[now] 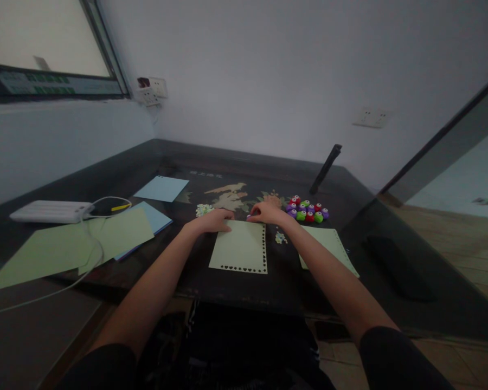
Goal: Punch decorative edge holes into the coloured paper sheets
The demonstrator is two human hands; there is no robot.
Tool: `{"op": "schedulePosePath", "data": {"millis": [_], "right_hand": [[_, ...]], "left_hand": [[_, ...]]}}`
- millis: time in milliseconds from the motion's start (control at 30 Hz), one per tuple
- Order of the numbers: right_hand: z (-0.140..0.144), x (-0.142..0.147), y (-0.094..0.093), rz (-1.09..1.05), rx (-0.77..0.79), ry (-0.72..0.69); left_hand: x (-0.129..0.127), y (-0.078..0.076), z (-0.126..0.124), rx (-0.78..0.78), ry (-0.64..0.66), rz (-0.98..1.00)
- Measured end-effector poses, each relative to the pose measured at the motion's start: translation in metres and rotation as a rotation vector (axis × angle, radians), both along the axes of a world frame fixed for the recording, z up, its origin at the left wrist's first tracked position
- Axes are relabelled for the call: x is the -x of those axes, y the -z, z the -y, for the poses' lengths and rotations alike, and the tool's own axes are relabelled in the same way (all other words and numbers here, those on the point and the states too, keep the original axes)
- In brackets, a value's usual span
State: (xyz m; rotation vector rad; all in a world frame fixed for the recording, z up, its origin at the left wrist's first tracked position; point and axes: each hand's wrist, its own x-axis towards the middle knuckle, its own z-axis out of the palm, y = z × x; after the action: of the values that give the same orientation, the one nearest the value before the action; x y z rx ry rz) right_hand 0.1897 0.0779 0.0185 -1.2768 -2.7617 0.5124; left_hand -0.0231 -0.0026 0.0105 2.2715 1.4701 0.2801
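Hands meet at the far edge of the card (239, 249): my left (215, 221) lies flat pinning it, my right (268, 213) curls over something I cannot make out, so I'd keep steady downward pressure.

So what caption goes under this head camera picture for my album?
Two hands rest on a green card with heart-punched edges, colourful punches nearby.

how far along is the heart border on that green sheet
Done: heart holes run along the bottom and right edges of the green sheet. In hand: the left hand rests on its top edge, and the right hand is at its top right corner. Left: the left edge shows no holes; the top is hidden.
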Motion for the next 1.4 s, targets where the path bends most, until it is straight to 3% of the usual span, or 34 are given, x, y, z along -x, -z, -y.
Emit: {"op": "schedulePosePath", "data": {"millis": [267,433,667,867,1067,1200,1400], "right_hand": [[0.011,-0.003,0.008,-0.037,-0.053,-0.091],[0.015,-0.005,0.016,-0.114,-0.129,-0.055],[0.015,-0.024,0.003,-0.561,0.036,0.066],[0.050,-0.063,-0.019,-0.940,0.249,0.221],[0.085,-0.082,-0.016,-1.225,0.280,0.327],[0.093,-0.081,-0.010,-1.227,0.375,0.320],[0.090,-0.081,-0.004,-1.267,0.326,0.344]], "left_hand": [[-0.002,-0.004,0.003,0.003,-0.009,-0.045],[-0.003,-0.005,0.003,0.013,-0.008,-0.040],[-0.001,-0.007,0.001,0.071,0.071,0.041],[-0.003,-0.013,0.002,0.129,0.145,0.283],[-0.006,-0.018,0.005,0.188,-0.042,0.584],[-0.012,-0.015,0.004,0.149,-0.168,0.727],[-0.029,-0.007,0.005,0.163,-0.311,1.061]]}}
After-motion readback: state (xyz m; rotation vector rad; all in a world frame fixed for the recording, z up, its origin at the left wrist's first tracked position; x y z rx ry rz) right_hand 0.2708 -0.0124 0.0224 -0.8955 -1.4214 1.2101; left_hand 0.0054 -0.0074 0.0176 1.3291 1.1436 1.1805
